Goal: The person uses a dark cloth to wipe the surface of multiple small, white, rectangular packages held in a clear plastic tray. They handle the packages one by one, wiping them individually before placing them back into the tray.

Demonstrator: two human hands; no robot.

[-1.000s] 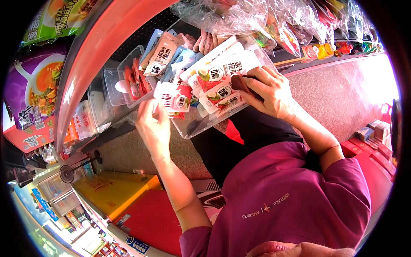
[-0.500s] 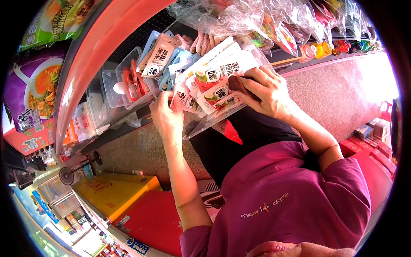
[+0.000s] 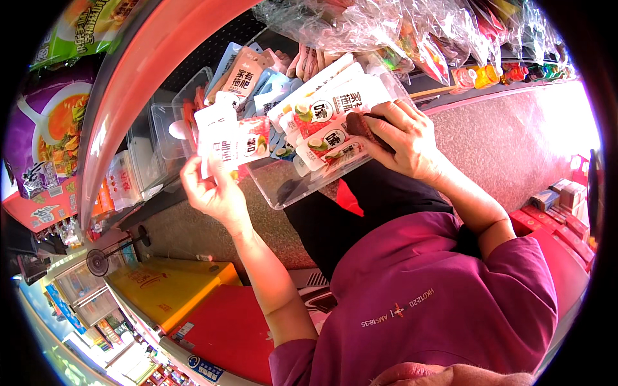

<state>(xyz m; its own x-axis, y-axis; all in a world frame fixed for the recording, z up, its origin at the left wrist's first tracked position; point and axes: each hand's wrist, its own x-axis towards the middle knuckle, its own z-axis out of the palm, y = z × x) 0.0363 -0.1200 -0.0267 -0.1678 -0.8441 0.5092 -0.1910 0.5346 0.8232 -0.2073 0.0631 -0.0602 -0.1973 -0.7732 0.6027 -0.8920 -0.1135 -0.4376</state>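
My left hand [image 3: 219, 196] pinches a white snack packet [image 3: 217, 132] with a red printed part, up and left of a clear plastic bin [image 3: 325, 182]. Several similar white packets [image 3: 328, 116] stand close together in the bin's far and right part. At the bin's right side, the fingers of my right hand [image 3: 409, 143] are curled on a dark brown, cloth-like piece [image 3: 360, 126], which lies against the packets. Whether these fingers also grip the bin wall is hidden. The bin's near left corner shows its bare bottom with a dark patch.
Beyond the bin, tan and blue packets [image 3: 241, 74] fill the shelf. Another clear container [image 3: 168, 132] with red packets stands left, beside a curved pink shelf edge [image 3: 138, 71]. Plastic-wrapped goods [image 3: 418, 42] hang over the far right. A yellow box [image 3: 174, 289] stands lower left.
My left hand has moved left, lifting a white packet out of the bin and uncovering the bin's near left corner. My right hand and the brown piece have barely moved.
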